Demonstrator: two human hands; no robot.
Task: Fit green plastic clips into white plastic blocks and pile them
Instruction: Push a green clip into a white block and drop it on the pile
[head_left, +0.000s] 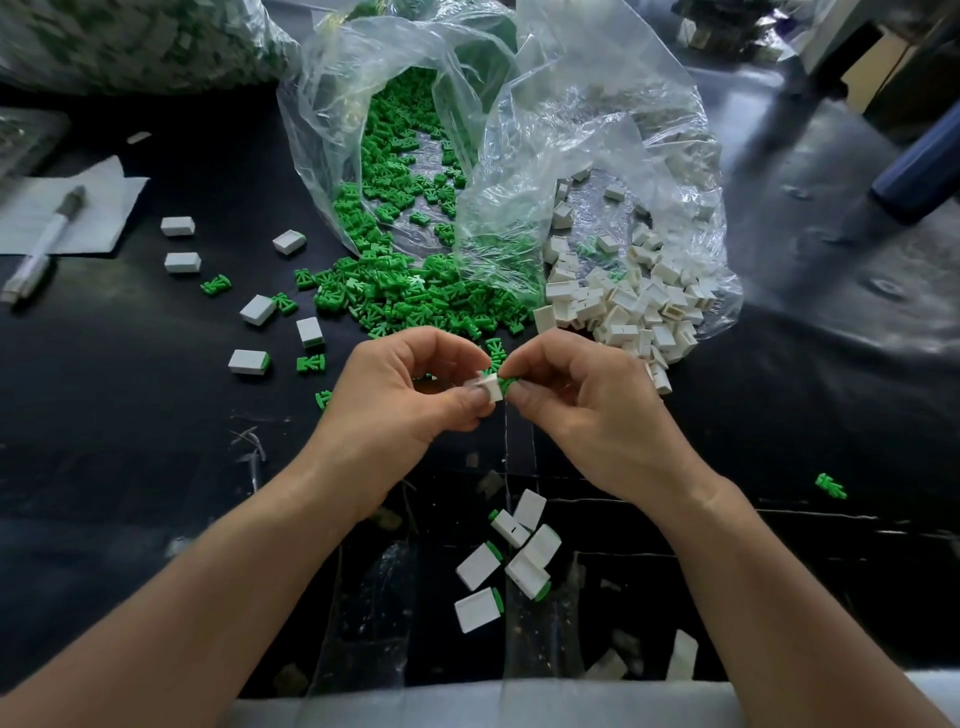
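Note:
My left hand pinches a white plastic block between thumb and fingers at the centre of the view. My right hand pinches a green clip whose end sits at the block's opening. Beyond the hands, a heap of green clips spills from one clear bag. A heap of white blocks spills from another. Several fitted blocks with green ends lie in a loose pile near the table's front edge, between my forearms.
Fitted blocks and loose clips lie scattered on the black table at left. A marker pen rests on white paper at far left. One stray clip lies at right. A big filled bag stands at back left.

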